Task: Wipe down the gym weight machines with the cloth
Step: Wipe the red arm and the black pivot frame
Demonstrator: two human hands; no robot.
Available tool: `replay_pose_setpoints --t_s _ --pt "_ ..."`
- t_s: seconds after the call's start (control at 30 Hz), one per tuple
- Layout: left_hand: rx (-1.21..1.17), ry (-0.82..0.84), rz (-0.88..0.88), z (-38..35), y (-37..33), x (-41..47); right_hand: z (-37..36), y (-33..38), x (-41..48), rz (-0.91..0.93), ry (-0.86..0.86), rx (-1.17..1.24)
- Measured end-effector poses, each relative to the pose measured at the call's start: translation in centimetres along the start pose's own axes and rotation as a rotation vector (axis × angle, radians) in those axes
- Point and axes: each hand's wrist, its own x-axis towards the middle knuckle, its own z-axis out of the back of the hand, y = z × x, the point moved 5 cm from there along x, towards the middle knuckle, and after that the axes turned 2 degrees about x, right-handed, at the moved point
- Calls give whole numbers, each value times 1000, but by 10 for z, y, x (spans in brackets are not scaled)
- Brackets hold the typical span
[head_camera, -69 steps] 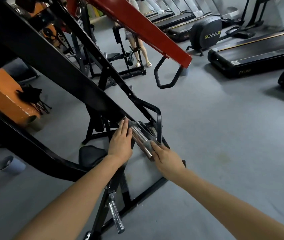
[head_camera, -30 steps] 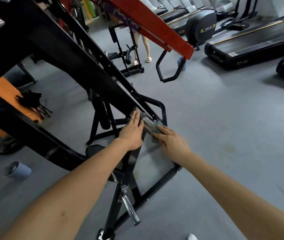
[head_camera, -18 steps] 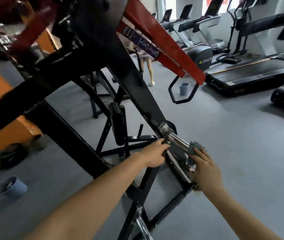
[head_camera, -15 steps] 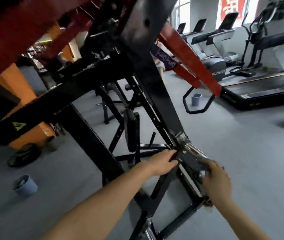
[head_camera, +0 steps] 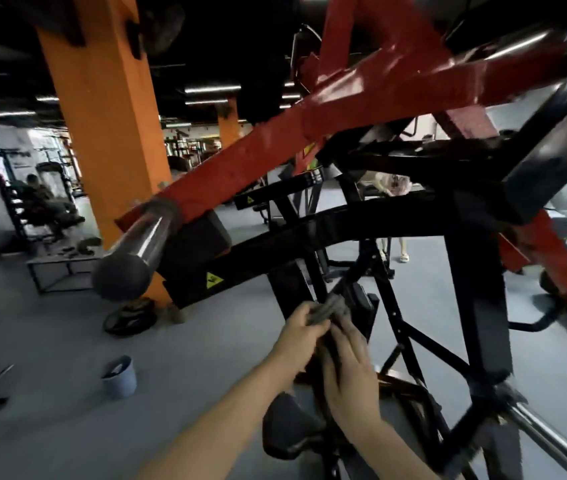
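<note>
The cloth [head_camera: 331, 307] is bunched up between both hands, held in the air just in front of the black frame [head_camera: 344, 233] of the weight machine and not pressed to any part of it. The left hand [head_camera: 301, 329] has its fingers curled round the grey bundle. The right hand [head_camera: 349, 372] lies beside it with fairly straight fingers against the cloth's lower edge, not wrapped round it as far as the blur allows. The main hazard, I'd judge, is the steel bar [head_camera: 143, 237] whose capped end juts out at head height to the left; leaning in to wipe could mean a knock. A loosely gathered cloth could also slip and drop onto the seat [head_camera: 289, 431] below. One container shows — a small bluish bucket [head_camera: 121, 384] standing on the floor [head_camera: 50, 341], well apart to the left, with something dark inside; whether that is water or a rag I cannot tell.
</note>
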Motion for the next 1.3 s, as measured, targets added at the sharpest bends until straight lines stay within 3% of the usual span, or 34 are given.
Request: replay_pose_setpoints --t_s 0.2,0.37,0.53,0.8,0.97,1.13,1.3 --pt "-40 -196 -183 79 -39 12 -54 34 90 270 19 -157" --pt "444 -432 -304 111 -40 26 -92 31 156 372 209 -395" --pt "734 -489 -397 105 -16 32 -97 2 117 367 246 -435" --pt "757 -486 -485 84 33 26 -78 -72 -26 350 316 -534" --pt "726 -465 -461 87 29 28 -84 -44 26 366 334 -488" --pt "632 -552 -464 102 18 26 -99 11 115 337 275 -465" --pt "615 -578 -454 95 35 22 -110 1 86 302 194 -504"
